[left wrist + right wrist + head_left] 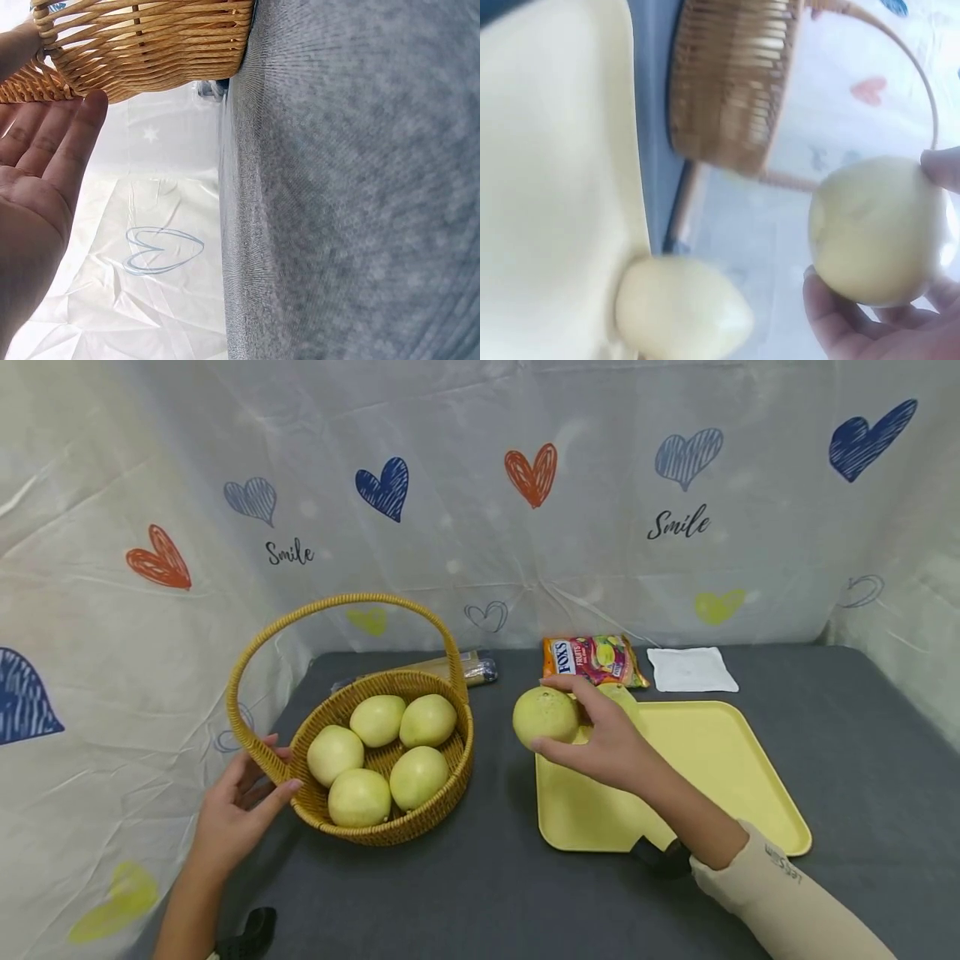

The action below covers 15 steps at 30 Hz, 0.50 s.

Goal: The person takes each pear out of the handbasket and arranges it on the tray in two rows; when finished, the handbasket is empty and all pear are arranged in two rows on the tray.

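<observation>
A round, pale yellow-green fruit (545, 718) is held between the thumb and fingers of my right hand (603, 739), raised above the far left corner of a yellow tray (712, 777). The right wrist view shows that fruit (877, 229) in the fingers, and another like it (682, 309) on the tray; in the head view the hand partly hides this second fruit (619, 697). At the left, a wicker basket (375, 833) with a tall handle holds several such fruits. My left hand (236, 810) grips the basket at its handle base, thumb and fingers either side.
A candy bag (596, 660) lies behind the tray, beside a white tissue packet (692, 670). Behind the basket lies a long wrapped roll (476, 668). A dark grey cloth (480, 893) covers the table, and a printed curtain (450, 527) hangs around it.
</observation>
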Motion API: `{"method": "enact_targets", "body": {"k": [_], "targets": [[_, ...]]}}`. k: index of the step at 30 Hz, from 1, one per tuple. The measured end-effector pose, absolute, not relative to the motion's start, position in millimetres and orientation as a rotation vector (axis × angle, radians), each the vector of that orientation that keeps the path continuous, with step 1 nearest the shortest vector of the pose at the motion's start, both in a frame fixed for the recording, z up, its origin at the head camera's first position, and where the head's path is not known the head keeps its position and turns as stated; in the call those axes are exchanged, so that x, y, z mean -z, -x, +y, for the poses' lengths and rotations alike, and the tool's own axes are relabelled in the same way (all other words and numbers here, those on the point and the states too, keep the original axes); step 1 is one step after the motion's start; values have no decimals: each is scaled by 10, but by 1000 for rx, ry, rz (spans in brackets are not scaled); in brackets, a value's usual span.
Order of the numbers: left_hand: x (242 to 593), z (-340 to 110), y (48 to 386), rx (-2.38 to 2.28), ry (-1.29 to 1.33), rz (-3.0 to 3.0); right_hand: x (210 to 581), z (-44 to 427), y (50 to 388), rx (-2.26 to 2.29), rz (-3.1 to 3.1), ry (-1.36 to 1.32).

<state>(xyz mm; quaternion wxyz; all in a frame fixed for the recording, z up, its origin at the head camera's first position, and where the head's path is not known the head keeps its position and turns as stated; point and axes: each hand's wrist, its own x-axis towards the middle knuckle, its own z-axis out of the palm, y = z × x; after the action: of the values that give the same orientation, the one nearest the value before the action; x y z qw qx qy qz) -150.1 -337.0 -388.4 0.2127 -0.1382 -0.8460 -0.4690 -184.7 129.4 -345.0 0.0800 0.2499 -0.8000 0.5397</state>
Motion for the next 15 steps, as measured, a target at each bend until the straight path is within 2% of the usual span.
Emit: {"method": "enact_targets", "body": {"k": [15], "targets": [[3868, -3361, 1482, 1302, 352, -2365, 3380, 1869, 1795, -1449, -2429, -608]]}}
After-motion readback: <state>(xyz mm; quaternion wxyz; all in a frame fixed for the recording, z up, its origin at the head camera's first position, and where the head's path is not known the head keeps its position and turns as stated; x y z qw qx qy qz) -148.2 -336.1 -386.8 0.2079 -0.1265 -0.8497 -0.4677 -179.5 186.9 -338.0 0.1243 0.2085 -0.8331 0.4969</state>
